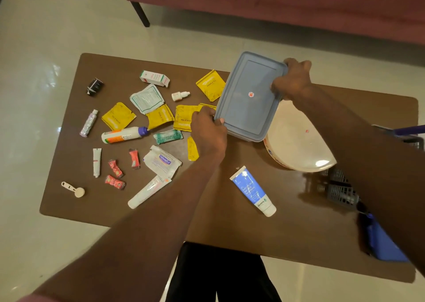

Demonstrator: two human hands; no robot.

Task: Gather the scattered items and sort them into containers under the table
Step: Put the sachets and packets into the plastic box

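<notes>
I hold a rectangular container with a grey-blue lid point(249, 97) above the right half of the brown table point(230, 223). My left hand point(207, 127) grips its near left corner and my right hand point(292, 81) grips its far right edge. Under it stands a cream bowl point(299, 140). Scattered over the left half lie several yellow tea sachets point(118, 115), a white bottle with a purple cap point(124, 135), a dropper bottle point(180, 95), a small carton point(154, 78), white pouches point(147, 98), red sachets point(115, 168) and tubes point(149, 191). A blue-and-white face-wash tube point(253, 191) lies near the middle.
A grey slotted basket point(340, 186) and a blue container point(384, 242) show at the table's right side, partly behind my right arm. A small black jar point(94, 86) and a cream scoop point(73, 189) lie at the left. A maroon sofa point(276, 7) stands beyond the table.
</notes>
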